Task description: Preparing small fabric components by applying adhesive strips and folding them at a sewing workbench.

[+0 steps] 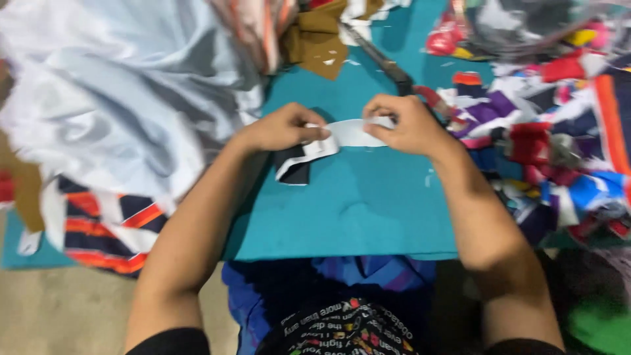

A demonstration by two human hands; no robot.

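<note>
Left hand [284, 128] and right hand [402, 125] pinch a white fabric strip [351, 133] taut; scissors [384, 62] at one o'clock. Uneven pull could tear or slip the strip.

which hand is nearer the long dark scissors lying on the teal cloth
Right. The right hand sits just below the long dark scissors, almost at their tip; the left hand is farther off, down to their left.

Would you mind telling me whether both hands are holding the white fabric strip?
Yes, the left hand and the right hand each pinch an end of the white fabric strip above the teal cloth.
</note>
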